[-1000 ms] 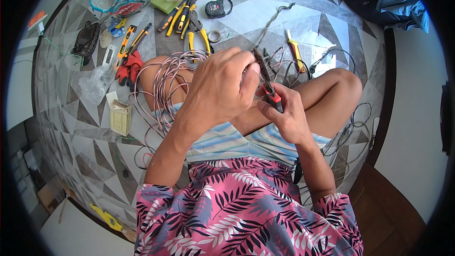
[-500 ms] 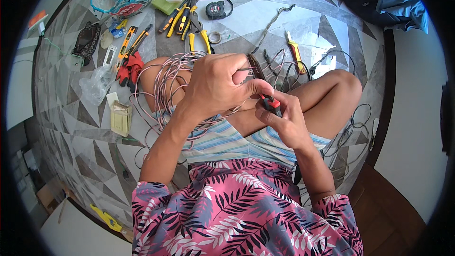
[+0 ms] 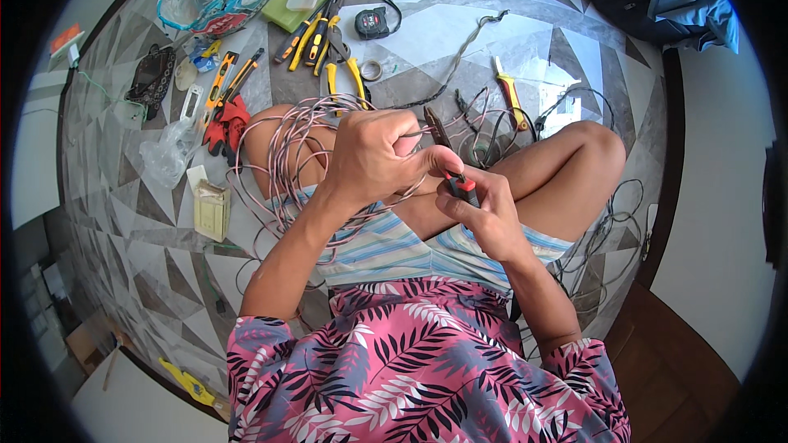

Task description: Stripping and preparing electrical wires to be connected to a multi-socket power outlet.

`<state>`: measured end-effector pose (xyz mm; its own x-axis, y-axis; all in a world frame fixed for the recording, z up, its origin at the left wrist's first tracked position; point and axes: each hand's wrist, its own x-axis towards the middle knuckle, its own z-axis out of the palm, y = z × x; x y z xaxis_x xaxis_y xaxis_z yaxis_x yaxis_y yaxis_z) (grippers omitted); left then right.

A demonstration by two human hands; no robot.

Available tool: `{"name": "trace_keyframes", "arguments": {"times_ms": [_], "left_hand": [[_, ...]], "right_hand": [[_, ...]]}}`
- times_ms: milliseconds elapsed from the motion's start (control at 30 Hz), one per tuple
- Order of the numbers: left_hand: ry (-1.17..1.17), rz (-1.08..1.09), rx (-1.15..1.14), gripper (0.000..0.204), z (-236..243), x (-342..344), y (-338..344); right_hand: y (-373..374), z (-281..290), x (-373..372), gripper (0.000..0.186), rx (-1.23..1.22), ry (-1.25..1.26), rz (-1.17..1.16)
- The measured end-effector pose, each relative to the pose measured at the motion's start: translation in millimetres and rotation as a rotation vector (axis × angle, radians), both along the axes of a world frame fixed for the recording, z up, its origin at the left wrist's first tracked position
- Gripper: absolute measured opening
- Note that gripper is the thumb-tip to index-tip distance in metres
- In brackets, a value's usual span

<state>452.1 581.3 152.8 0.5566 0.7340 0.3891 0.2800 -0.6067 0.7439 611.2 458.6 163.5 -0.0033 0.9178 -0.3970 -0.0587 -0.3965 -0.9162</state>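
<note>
My right hand [image 3: 491, 215] is closed around the red-and-black handles of a pair of pliers [image 3: 437, 128]. The dark, narrow jaws point up and away from me, next to a pink-and-black wire [image 3: 419, 132]. Fingers curled, my left hand [image 3: 369, 154] grips that wire near its end, its thumb stretched across to the pliers near the handles. Whether the jaws bite the wire is too small to tell. From the left hand a loose coil of the same wire [image 3: 283, 141] spreads over my left leg and lap.
Yellow-handled pliers [image 3: 359, 82], a tape measure [image 3: 373, 23], a tape roll [image 3: 371, 71] and screwdrivers lie ahead. At left are utility knives [image 3: 220, 78], red-and-black gloves [image 3: 227, 123] and a cream box [image 3: 212, 212]. A yellow knife [image 3: 513, 98] and black cables [image 3: 611, 234] lie right.
Both hands and the pliers have shifted slightly left and a little toward me. The grip on the wire and on the pliers looks the same.
</note>
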Motion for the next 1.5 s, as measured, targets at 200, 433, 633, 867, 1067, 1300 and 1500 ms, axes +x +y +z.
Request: {"name": "trace_keyframes", "arguments": {"times_ms": [200, 433, 633, 867, 1067, 1300, 1500], "left_hand": [[-0.082, 0.125, 0.122, 0.070, -7, -3, 4], [0.000, 0.096, 0.020, 0.073, 4, -8, 2], [0.052, -0.108, 0.123, 0.058, 20, -3, -2], [0.238, -0.059, 0.320, 0.022, 15, -19, -12], [0.074, 0.341, -0.222, 0.026, 2, -32, -26], [-0.209, 0.289, -0.631, 0.037, -12, -27, -24], [-0.190, 0.053, -0.668, 0.031, 10, -17, -27]], "right_hand": [[7, -20, -4, 0.018, -0.029, 0.103, -0.209], [14, -6, 9, 0.032, -0.085, 0.171, -0.127], [31, 6, -3, 0.027, 0.243, 0.268, -0.316], [29, -6, 3, 0.016, 0.270, 0.004, -0.298], [37, -11, -7, 0.048, 0.496, -0.275, -0.358], [25, -21, -16, 0.042, 0.552, -0.254, -0.276], [30, -13, 7, 0.020, 0.449, -0.121, -0.322]]}}
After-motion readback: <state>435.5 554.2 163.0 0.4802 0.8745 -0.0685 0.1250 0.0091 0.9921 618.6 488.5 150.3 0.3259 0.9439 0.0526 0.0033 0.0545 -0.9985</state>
